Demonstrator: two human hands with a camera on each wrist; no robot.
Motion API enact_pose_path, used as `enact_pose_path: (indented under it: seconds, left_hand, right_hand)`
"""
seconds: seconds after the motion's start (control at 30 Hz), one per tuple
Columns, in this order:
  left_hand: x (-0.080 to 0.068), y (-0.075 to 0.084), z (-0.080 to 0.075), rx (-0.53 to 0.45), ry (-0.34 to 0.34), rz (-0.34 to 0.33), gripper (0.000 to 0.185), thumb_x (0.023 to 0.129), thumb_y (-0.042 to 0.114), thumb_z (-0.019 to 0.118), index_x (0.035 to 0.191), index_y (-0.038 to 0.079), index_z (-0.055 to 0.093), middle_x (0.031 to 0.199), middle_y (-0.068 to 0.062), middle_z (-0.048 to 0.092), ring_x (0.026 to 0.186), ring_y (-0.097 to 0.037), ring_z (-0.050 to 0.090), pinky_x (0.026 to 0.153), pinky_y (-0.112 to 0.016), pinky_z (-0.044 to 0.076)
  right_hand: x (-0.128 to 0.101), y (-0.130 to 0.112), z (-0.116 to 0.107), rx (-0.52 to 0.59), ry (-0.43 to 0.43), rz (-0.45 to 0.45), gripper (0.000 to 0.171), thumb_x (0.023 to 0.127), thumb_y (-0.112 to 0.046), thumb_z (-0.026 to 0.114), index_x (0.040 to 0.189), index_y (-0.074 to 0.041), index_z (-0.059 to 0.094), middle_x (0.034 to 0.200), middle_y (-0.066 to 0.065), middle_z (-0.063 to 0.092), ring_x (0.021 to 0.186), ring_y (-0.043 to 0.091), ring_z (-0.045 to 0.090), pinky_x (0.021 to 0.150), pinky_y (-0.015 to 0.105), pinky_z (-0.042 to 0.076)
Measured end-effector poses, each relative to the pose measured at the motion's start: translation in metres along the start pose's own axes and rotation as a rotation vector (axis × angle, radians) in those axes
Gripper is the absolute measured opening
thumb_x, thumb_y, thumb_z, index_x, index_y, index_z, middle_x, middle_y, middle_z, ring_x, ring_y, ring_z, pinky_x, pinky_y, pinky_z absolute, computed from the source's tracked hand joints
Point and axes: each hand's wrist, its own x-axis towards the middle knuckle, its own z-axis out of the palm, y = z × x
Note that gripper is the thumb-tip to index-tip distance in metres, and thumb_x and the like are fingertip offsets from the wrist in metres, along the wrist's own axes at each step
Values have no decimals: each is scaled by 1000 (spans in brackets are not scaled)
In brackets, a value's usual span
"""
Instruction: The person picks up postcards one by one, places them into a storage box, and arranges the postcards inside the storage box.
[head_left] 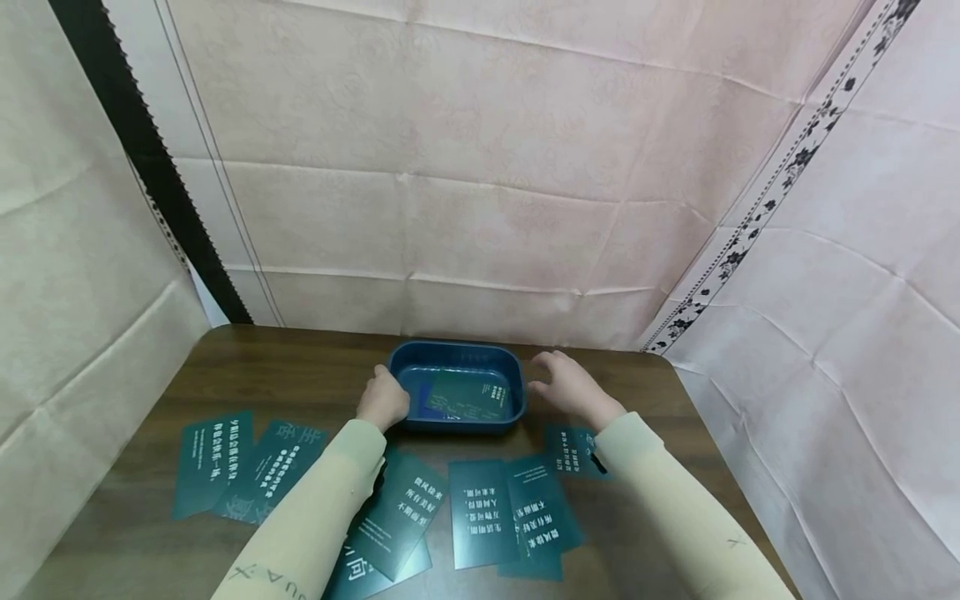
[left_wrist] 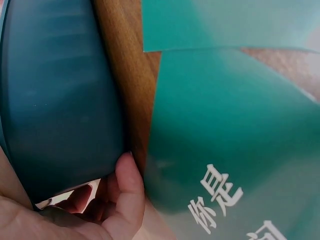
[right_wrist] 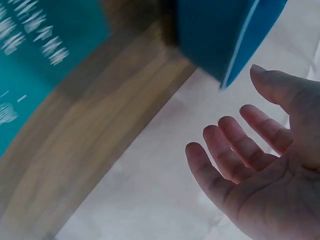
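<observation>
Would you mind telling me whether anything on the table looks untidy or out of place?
The dark green printed cards lie scattered and overlapping at different angles across the brown wooden table, rather than stacked. A few sit inside the dark blue plastic tray. Nothing looks damaged or spilled.

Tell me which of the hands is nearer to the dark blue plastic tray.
Left. The left hand grips the dark blue plastic tray at its left rim, fingers against its wall. The right hand is open just beside the right rim, apart from it.
</observation>
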Motion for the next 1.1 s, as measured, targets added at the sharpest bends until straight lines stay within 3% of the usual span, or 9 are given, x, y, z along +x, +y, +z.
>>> enact_pose_path:
  seconds: [0.17, 0.47, 0.67, 1.1]
  left_hand:
    - [-1, 2, 1, 6, 12, -4, 64, 96, 13, 49, 144, -7, 13, 121, -30, 48, 100, -39, 54, 87, -54, 46]
    - [-1, 2, 1, 13, 12, 7, 63, 96, 13, 49, 144, -8, 14, 118, -30, 49, 98, -39, 55, 83, -53, 46]
    - [-1, 1, 0, 10, 13, 6, 63, 96, 12, 48, 143, -8, 14, 122, -31, 48, 103, -40, 54, 87, -56, 45]
    - [2, 0, 2, 9, 12, -5, 62, 96, 12, 47, 144, -8, 13, 120, -30, 49, 101, -39, 55, 87, -55, 46]
  right_hand:
    - [-15, 27, -6, 11, -40, 26, 49, 91, -29, 69, 132, -7, 55, 127, 14, 56, 116, 29, 54, 94, 47, 46]
    - [-39, 63, -1, -8, -242, 155, 67, 86, -29, 74, 137, 3, 46, 130, 23, 55, 119, 38, 52, 95, 53, 43]
    - [-47, 73, 5, 1, -262, 199, 63, 83, -27, 77, 133, 1, 51, 125, 20, 59, 114, 36, 55, 94, 55, 43]
    - [-50, 89, 15, -39, -288, 183, 66, 77, -32, 82, 129, -1, 56, 124, 18, 58, 111, 32, 52, 96, 56, 41]
